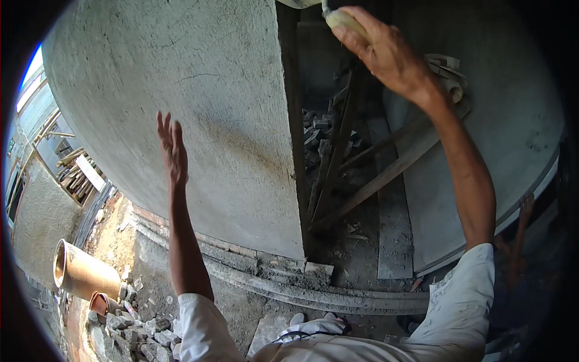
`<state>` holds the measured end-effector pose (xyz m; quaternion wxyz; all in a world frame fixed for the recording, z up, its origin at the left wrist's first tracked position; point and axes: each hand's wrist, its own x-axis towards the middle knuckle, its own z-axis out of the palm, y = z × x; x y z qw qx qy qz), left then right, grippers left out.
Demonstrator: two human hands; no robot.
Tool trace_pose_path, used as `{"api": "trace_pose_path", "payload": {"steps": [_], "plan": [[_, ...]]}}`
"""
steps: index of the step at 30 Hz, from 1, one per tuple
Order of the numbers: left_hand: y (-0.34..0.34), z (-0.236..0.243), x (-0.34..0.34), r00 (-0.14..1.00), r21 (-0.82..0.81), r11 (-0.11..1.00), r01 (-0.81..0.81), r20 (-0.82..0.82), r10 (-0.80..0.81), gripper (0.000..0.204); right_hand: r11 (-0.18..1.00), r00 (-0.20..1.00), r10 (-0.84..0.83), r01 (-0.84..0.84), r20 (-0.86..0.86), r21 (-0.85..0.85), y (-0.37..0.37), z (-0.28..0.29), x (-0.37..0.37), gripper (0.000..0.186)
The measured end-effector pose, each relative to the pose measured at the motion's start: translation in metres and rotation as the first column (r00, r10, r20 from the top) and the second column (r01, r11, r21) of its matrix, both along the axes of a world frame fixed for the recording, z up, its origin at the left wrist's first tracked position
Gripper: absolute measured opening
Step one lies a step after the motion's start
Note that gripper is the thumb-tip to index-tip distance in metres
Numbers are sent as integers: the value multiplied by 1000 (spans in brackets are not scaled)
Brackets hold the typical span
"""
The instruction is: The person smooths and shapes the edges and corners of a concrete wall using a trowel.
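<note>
A grey plastered wall (235,120) with fine cracks and a brownish patch stands in front of me. My right hand (386,57) is raised at the top, wrapped round the pale handle of a trowel (347,23). Only a sliver of the trowel's blade shows, cut off by the upper edge, near the top of the wall's right edge. My left hand (172,148) is lifted in front of the wall with its fingers stretched out and nothing in it. Whether it touches the plaster I cannot tell.
Right of the wall, an opening holds slanted wooden planks (383,181) and broken rubble (319,130). A second grey wall (512,151) rises beyond it. At the lower left lie a large clay pipe (90,271) and a heap of stones (142,338). A ridged ledge (271,289) runs along the wall's foot.
</note>
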<state>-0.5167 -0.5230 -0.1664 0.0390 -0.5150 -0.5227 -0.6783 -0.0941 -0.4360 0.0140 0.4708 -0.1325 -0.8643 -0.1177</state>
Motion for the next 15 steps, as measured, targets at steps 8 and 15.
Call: {"api": "trace_pose_path", "payload": {"steps": [8,15], "plan": [[-193,-369,22,897,-737,674,-50,264,354,77,837,873,-137,355,469,-416,-22,-136,86,35],[-303,-530,245,770,-818,131,559,572,282,96,993,999,-5,0,-48,-115,-58,-14,83,45]]}}
